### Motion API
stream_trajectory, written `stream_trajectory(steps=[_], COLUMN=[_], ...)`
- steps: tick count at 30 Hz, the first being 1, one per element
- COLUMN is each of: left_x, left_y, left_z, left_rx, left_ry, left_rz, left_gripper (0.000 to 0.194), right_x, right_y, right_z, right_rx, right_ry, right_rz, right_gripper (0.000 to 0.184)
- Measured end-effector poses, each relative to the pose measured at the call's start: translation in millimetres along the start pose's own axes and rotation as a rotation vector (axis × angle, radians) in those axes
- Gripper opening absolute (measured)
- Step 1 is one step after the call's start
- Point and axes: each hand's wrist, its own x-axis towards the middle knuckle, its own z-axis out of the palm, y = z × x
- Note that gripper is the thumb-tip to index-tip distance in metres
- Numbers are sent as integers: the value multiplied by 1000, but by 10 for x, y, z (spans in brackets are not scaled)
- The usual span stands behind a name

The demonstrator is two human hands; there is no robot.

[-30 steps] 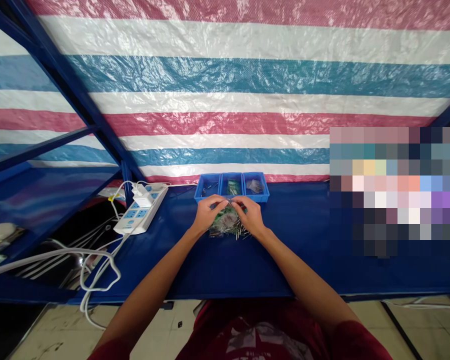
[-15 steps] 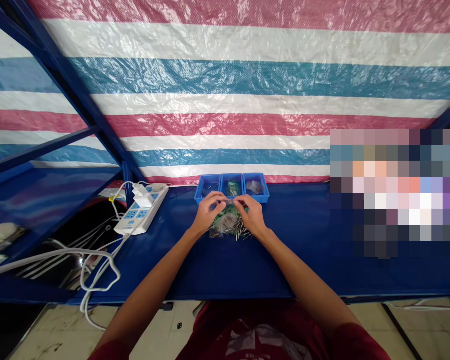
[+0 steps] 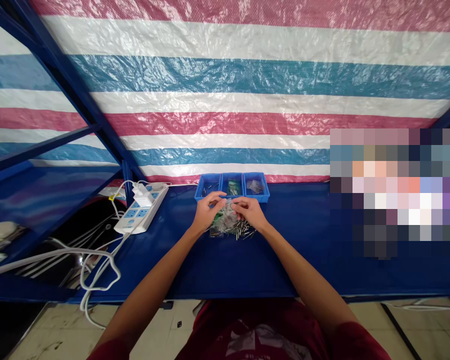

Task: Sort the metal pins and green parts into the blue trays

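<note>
My left hand (image 3: 207, 212) and my right hand (image 3: 251, 212) face each other over a mixed pile in the middle of the table, fingertips pinched. Between them is a small clear plastic bag (image 3: 229, 204), gripped by both hands near its upper edge. Under the hands lies the pile: crumpled clear plastic bags (image 3: 218, 230), green pieces partly hidden by my fingers, and thin metal pins or screws (image 3: 243, 230) on the right. Just beyond my fingers, three blue bins stand side by side: the left bin (image 3: 200, 189) holds metal pieces, the middle bin (image 3: 232, 175) green pieces, the right bin (image 3: 267, 194) clear bags.
On the left of the blue table (image 3: 232, 270) lies a white power strip (image 3: 150, 215) with a plugged-in adapter. White cables (image 3: 101, 272) loop over the left front edge. A blue metal frame (image 3: 86, 100) rises at left, and a striped sheet (image 3: 247, 120) hangs behind. A blurred patch covers the right.
My right hand has shifted slightly, its fingers curling more around the clear bag's edge. The bag now hangs more visibly between the hands. The bins and pile look the same.
</note>
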Motion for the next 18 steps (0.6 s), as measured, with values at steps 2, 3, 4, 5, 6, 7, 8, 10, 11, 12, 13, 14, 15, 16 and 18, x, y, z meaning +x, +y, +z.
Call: stream_trajectory(steps=[2, 3, 4, 5, 6, 7, 8, 10, 11, 12, 13, 14, 15, 16, 18], left_x=[8, 11, 13, 14, 13, 12, 11, 8, 6, 3, 2, 0, -1, 0, 9], left_y=[-7, -5, 0, 7, 17, 28, 38, 54, 58, 59, 58, 55, 51, 47, 42], left_z=[-3, -5, -7, -9, -12, -13, -13, -10, -6, -2, 1, 2, 0, -5, -32], left_rx=[67, 92, 113, 131, 145, 155, 160, 159, 157, 156, 156, 159, 164, 172, 199], left_ry=[66, 94, 115, 134, 151, 162, 168, 168, 165, 162, 157, 153, 148, 142, 117], left_rz=[30, 40, 48, 54, 61, 68, 74, 84, 87, 87, 88, 89, 92, 98, 120], left_gripper=[27, 27, 27, 27, 26, 26, 25, 25, 25, 25, 25, 26, 26, 26, 26], right_x=[21, 30, 40, 51, 64, 80, 97, 129, 141, 150, 154, 154, 149, 140, 110], right_y=[-32, -48, -60, -69, -73, -74, -71, -59, -52, -46, -41, -39, -40, -45, -71], right_z=[-48, -74, -101, -128, -156, -184, -215, -277, -306, -331, -349, -358, -359, -352, -327], right_rx=[74, 96, 114, 141, 187, 246, 314, 431, 464, 470, 449, 405, 340, 258, 61], right_ry=[-87, -113, -114, -76, 1, 106, 228, 442, 499, 531, 550, 561, 566, 566, 523], right_rz=[116, 157, 180, 185, 174, 156, 137, 135, 148, 158, 156, 144, 123, 99, 60], right_gripper=[29, 30, 31, 31, 31, 31, 30, 29, 30, 30, 30, 29, 27, 24, 18])
